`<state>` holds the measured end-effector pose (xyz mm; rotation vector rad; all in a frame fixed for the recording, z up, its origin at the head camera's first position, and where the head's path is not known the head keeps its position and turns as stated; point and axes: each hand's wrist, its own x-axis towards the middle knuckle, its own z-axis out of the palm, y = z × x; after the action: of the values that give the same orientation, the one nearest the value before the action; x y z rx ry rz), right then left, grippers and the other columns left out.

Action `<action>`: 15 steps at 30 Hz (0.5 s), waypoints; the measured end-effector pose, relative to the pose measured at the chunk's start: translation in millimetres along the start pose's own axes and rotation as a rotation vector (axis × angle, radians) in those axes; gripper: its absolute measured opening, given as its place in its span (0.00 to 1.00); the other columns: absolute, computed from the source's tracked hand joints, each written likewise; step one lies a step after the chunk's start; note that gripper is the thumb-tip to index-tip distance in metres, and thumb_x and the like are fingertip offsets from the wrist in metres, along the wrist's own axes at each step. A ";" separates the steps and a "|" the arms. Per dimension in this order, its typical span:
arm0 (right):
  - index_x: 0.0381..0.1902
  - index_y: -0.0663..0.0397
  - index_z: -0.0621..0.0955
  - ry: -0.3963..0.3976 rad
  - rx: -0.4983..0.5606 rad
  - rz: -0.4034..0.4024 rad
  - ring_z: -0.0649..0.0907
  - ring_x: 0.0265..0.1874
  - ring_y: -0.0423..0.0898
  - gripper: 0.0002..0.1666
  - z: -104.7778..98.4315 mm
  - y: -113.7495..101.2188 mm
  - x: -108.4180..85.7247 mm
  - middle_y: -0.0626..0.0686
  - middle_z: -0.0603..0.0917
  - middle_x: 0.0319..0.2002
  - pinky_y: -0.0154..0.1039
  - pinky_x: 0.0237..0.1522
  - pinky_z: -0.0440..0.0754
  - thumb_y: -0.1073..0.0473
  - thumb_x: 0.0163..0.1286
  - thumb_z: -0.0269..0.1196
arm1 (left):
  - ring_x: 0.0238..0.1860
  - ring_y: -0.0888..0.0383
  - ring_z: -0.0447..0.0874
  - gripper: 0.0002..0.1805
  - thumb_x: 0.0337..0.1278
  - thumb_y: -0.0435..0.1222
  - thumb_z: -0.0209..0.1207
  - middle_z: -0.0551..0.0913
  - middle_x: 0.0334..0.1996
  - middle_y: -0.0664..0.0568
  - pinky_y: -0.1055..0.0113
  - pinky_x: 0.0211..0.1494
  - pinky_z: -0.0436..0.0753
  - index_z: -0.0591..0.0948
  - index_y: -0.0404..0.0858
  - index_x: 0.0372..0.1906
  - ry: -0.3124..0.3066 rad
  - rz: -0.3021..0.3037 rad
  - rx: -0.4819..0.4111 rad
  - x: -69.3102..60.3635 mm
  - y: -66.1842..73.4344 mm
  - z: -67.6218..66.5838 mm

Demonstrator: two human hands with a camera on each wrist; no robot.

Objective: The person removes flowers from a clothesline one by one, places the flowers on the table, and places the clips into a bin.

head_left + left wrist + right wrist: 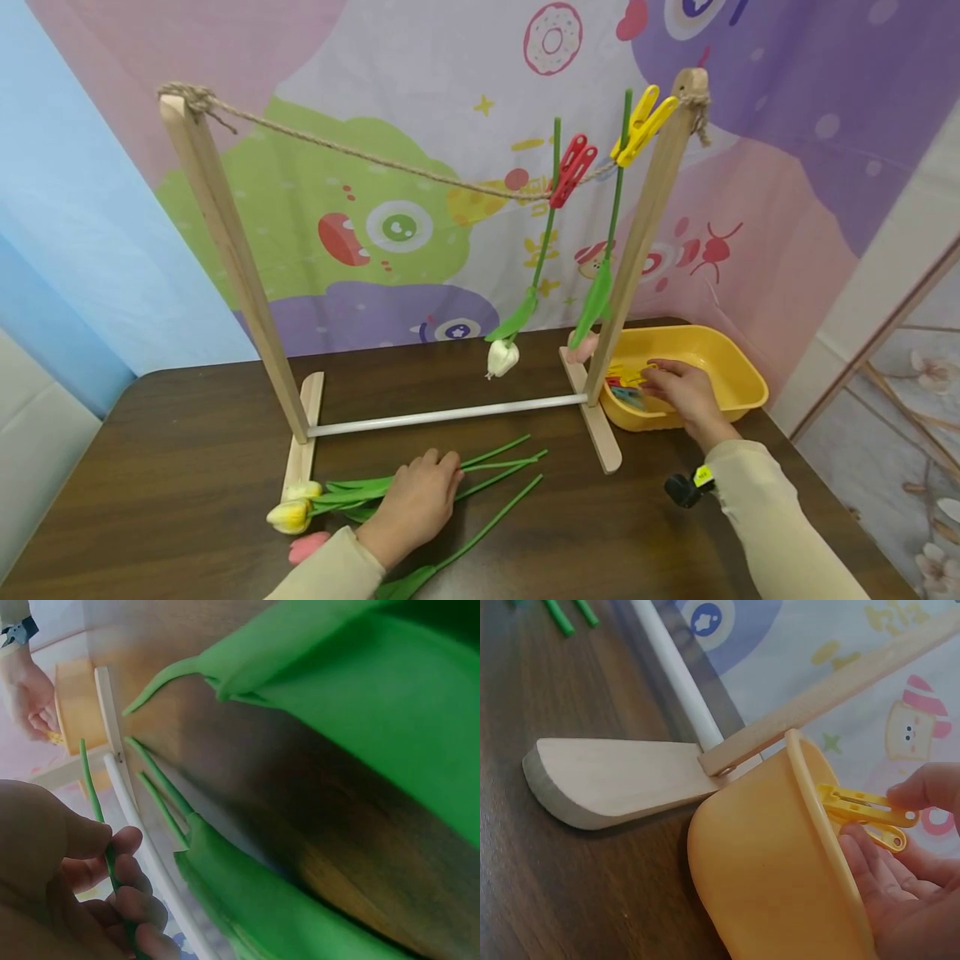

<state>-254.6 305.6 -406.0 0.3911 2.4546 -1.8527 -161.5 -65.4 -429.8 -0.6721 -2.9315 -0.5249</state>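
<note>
Done: two tulips (503, 358) hang pegged on rope (375, 160) at 1 o'clock. Apparently outstanding: unpegged tulips (288, 517) on table (180, 467) at 7 o'clock. Left hand (420, 500) grips one stem (91, 781); right hand (684, 393) pinches yellow peg (859, 810) at 4 o'clock

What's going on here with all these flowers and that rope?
A person's left hand pinches a green stem among tulips lying on the dark table. The right hand holds a yellow clothespin at the yellow tub, where more clothespins lie. Two tulips hang upside down from the rope on a wooden frame: a white one held by a red clothespin, a pink one by another yellow clothespin.
</note>
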 end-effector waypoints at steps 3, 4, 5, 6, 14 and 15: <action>0.62 0.76 0.64 -0.017 -0.079 -0.001 0.83 0.30 0.31 0.31 1.6 -0.9 0.9 0.47 0.81 0.36 0.35 0.45 0.81 0.57 0.70 0.55 | 0.23 0.51 0.73 0.08 0.63 0.37 0.54 0.72 0.22 0.50 0.59 0.23 0.67 0.72 0.40 0.29 -0.013 -0.010 -0.004 0.5 -0.4 2.3; 0.62 0.76 0.64 -0.021 -0.102 -0.001 0.83 0.31 0.32 0.31 2.1 -1.2 1.2 0.52 0.82 0.39 0.36 0.46 0.81 0.57 0.70 0.55 | 0.23 0.51 0.73 0.08 0.63 0.37 0.54 0.71 0.22 0.50 0.59 0.23 0.66 0.72 0.40 0.29 -0.018 -0.014 -0.007 0.7 -0.4 2.9; 0.62 0.76 0.65 -0.024 -0.119 -0.002 0.83 0.31 0.33 0.31 2.7 -1.4 1.5 0.57 0.82 0.42 0.37 0.46 0.81 0.57 0.70 0.55 | 0.23 0.51 0.73 0.08 0.63 0.37 0.54 0.72 0.22 0.50 0.59 0.23 0.66 0.72 0.40 0.29 -0.021 -0.016 -0.008 0.9 -0.4 3.4; 0.62 0.76 0.65 -0.027 -0.139 -0.003 0.83 0.32 0.34 0.31 3.2 -1.8 1.7 0.61 0.81 0.45 0.38 0.47 0.81 0.56 0.70 0.54 | 0.23 0.51 0.73 0.08 0.63 0.37 0.54 0.71 0.23 0.50 0.60 0.23 0.66 0.72 0.40 0.29 -0.025 -0.020 -0.013 1.1 -0.4 3.8; 0.61 0.74 0.66 -0.072 -0.294 0.000 0.85 0.41 0.50 0.31 5.5 -1.7 5.2 0.71 0.76 0.53 0.44 0.47 0.81 0.54 0.70 0.53 | 0.23 0.51 0.72 0.08 0.62 0.35 0.55 0.71 0.22 0.49 0.62 0.23 0.63 0.71 0.40 0.28 -0.019 -0.035 -0.022 1.5 -1.5 8.4; 0.61 0.74 0.66 -0.074 -0.314 0.000 0.85 0.42 0.51 0.31 6.2 -1.5 5.8 0.71 0.77 0.52 0.44 0.46 0.82 0.54 0.70 0.54 | 0.24 0.51 0.72 0.08 0.61 0.35 0.55 0.71 0.23 0.49 0.63 0.23 0.63 0.71 0.40 0.28 -0.020 -0.037 -0.024 1.4 -1.8 9.3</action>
<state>-261.3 300.3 -407.5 0.2980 2.6303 -1.4173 -163.7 -63.1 -438.8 -0.6297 -2.9662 -0.5608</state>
